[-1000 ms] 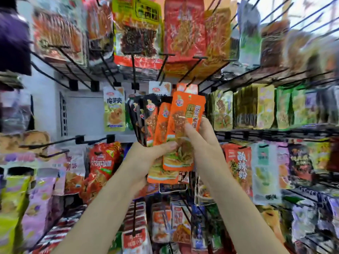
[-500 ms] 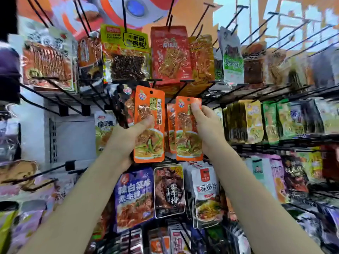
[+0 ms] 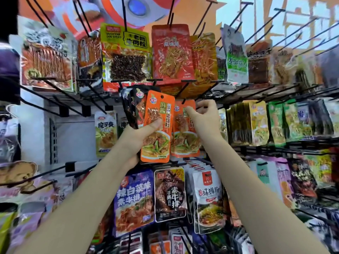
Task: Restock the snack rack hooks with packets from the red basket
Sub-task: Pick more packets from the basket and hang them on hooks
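Orange mural wall fills upper frame, pale blue lettering at upper right. White panel with slotted upright at left centre. Bright, even lighting.

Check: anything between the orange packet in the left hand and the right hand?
Yes, head view: a second orange packet hanging on its hook, between held packet and right hand, which touches it.
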